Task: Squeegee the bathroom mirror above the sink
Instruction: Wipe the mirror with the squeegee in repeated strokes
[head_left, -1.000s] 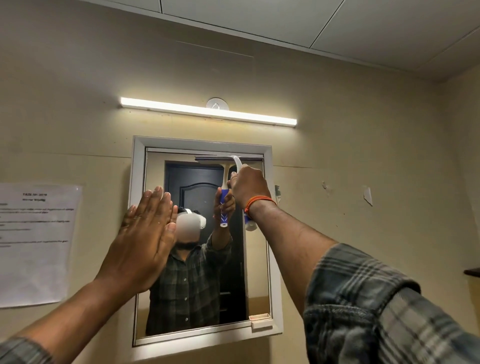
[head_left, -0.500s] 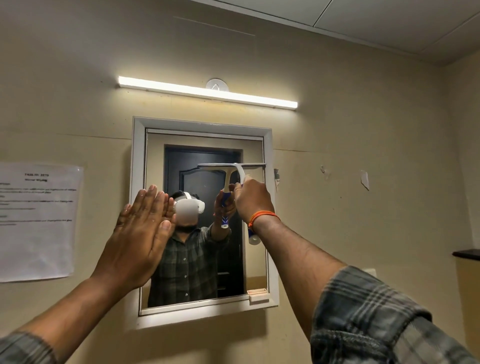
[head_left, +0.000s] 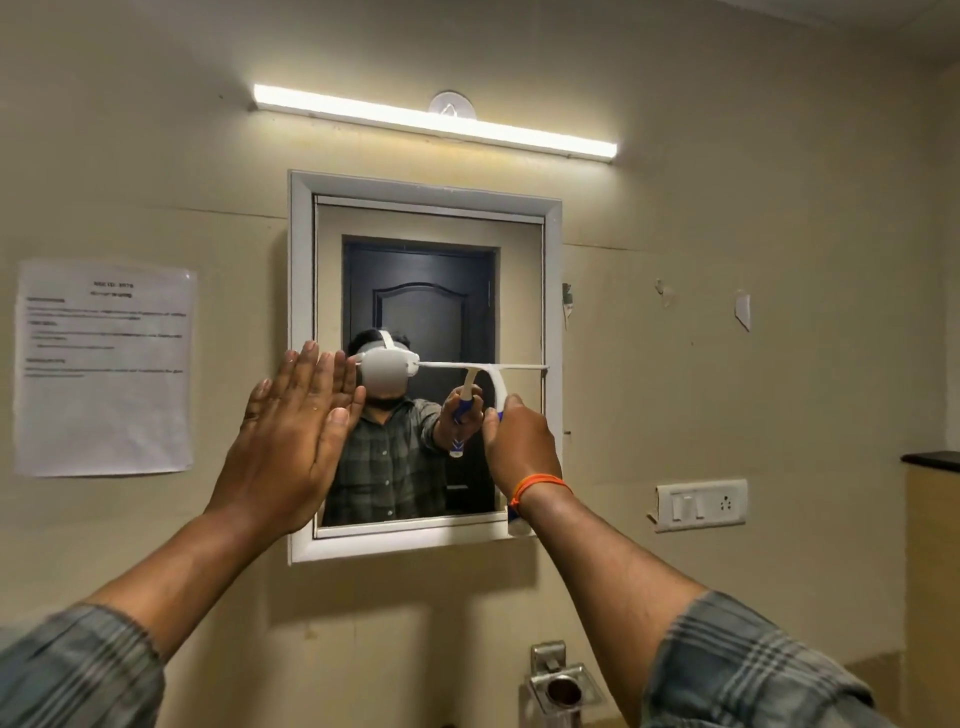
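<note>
A mirror in a white frame hangs on the beige wall. My right hand grips the blue and white handle of a squeegee. Its blade lies level across the right half of the glass, about mid-height. My left hand is raised flat with straight fingers over the mirror's left frame edge; whether it touches is unclear. The glass reflects a person in a checked shirt and a dark door.
A tube light runs above the mirror. A paper notice is taped to the wall at left. A switch plate sits at right, a dark shelf edge farther right. A metal holder is fixed below the mirror.
My right hand has drawn the squeegee blade down from the mirror's top edge to about mid-height. The view has tilted down. My left hand stays flat at the left frame.
</note>
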